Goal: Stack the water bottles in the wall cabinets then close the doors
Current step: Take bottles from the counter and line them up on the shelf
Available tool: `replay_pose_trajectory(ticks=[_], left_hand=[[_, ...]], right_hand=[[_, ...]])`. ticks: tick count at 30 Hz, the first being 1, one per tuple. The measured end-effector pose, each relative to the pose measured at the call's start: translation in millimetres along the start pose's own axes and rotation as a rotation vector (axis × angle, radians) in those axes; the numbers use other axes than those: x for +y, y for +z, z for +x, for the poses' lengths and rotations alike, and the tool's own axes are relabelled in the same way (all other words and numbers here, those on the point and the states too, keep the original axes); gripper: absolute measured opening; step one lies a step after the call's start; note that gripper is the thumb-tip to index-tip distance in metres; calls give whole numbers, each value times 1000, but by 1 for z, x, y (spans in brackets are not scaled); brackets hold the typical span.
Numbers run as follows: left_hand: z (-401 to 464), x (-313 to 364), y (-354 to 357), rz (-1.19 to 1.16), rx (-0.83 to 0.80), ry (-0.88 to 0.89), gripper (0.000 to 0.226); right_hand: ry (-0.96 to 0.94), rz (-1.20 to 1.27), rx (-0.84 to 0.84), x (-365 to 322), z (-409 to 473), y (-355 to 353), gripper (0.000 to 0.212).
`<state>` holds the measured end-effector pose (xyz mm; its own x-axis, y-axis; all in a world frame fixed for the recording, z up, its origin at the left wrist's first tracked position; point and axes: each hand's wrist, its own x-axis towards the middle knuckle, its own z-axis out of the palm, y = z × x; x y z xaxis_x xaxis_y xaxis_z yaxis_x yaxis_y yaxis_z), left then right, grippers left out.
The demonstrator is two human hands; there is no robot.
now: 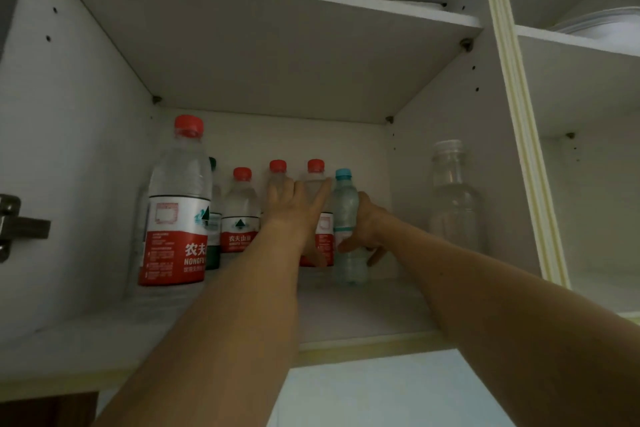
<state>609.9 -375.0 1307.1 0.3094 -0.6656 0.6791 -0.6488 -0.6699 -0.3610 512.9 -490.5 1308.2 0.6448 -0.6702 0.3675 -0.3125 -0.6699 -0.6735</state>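
Here, right hand (363, 225) gripping blue-capped bottle (346, 204)

Both arms are reaching up into the open wall cabinet (86, 135). The left hand (294, 208) is lying flat, fingers spread, against two red-capped bottles (316, 180) at the back of the shelf (363, 308). The right hand (365, 229) is wrapping around the blue-capped bottle (346, 208), which is standing upright just beside them. A large red-labelled bottle (178, 204) is standing nearer the front left (a green-capped one is peeking out behind it), and a clear empty bottle (453, 191) is standing against the right wall.
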Motion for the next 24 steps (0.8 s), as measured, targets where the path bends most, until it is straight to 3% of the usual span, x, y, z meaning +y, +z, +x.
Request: replay_pose_trajectory(ticks=[6, 15, 19, 24], left_hand=[[6, 10, 6, 76, -25, -80, 125], [5, 19, 8, 130, -75, -143, 128], [1, 14, 8, 80, -123, -102, 139], [-6, 4, 7, 96, -42, -34, 140]], right_hand=[[-20, 56, 0, 3, -3, 3, 104], [-30, -60, 79, 3, -5, 6, 102], [14, -51, 53, 5, -9, 7, 101], [15, -64, 48, 7, -8, 8, 103]])
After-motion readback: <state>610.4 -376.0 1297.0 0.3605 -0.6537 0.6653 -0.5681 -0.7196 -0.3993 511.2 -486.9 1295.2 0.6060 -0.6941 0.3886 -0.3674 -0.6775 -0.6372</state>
